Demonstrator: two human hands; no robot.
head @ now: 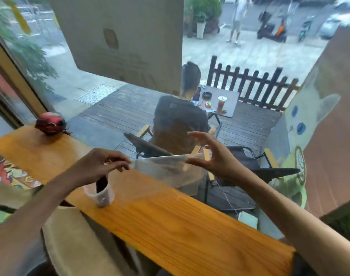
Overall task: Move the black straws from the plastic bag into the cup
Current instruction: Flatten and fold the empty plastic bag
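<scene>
A clear plastic cup (102, 196) stands on the wooden counter (170, 226), with black straws (101, 184) standing in it. My left hand (102, 162) hovers just above the cup and pinches one end of a clear plastic bag (164, 166). The bag stretches level to the right and looks see-through, with no dark straws visible inside. My right hand (210, 156) pinches the bag's other end between thumb and forefinger, with the remaining fingers spread.
A red and black helmet-like object (50, 122) sits at the counter's far left end. The counter runs along a window; beyond the glass a person sits at a small table on a deck. A beige chair back (74, 246) is below the counter.
</scene>
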